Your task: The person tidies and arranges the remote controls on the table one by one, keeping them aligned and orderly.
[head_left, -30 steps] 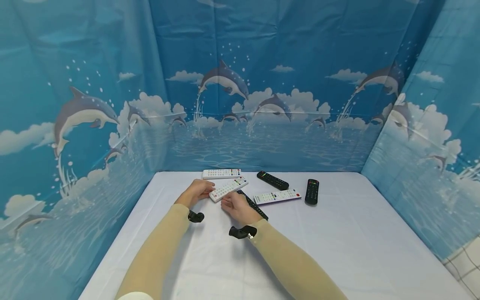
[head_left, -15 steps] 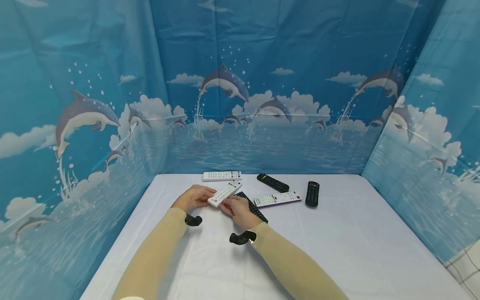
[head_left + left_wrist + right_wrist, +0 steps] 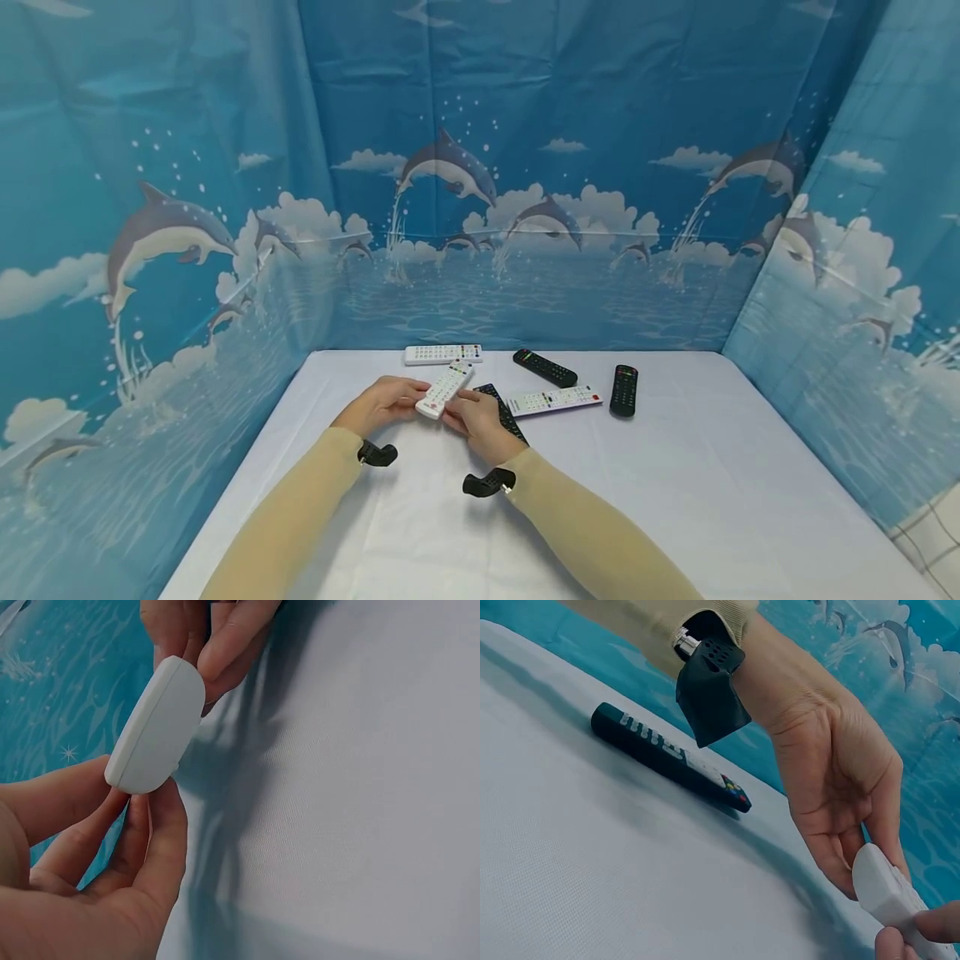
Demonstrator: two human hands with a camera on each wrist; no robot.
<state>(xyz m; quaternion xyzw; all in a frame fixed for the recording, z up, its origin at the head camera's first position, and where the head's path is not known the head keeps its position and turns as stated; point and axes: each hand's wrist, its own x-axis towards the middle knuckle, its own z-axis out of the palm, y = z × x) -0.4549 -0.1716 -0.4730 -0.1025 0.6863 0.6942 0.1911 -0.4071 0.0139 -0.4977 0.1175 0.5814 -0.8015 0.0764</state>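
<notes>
A white remote control (image 3: 446, 390) with rows of small buttons is held above the table between both hands, its button face up in the head view. My left hand (image 3: 382, 402) pinches its left edge with thumb and fingers. At the opposite edge my right hand (image 3: 480, 423) grips it. In the left wrist view the smooth rounded end of the white remote control (image 3: 156, 727) faces the camera, apart from the cloth below. A black remote control (image 3: 505, 410) lies partly hidden behind the right hand. Fingertips of the left hand show at the corner of the right wrist view.
Another white remote (image 3: 442, 355) lies at the back edge of the white-covered table (image 3: 675, 500). To the right lie a white remote (image 3: 553, 401) and two black remotes, one slanted (image 3: 545, 367), one upright in view (image 3: 624, 391). A dolphin-print curtain (image 3: 480, 275) encloses the table.
The white remote control has come slightly nearer and turned steeper in the head view. The right hand's fingers have moved in along its edge, and the left forearm has shifted left and nearer.
</notes>
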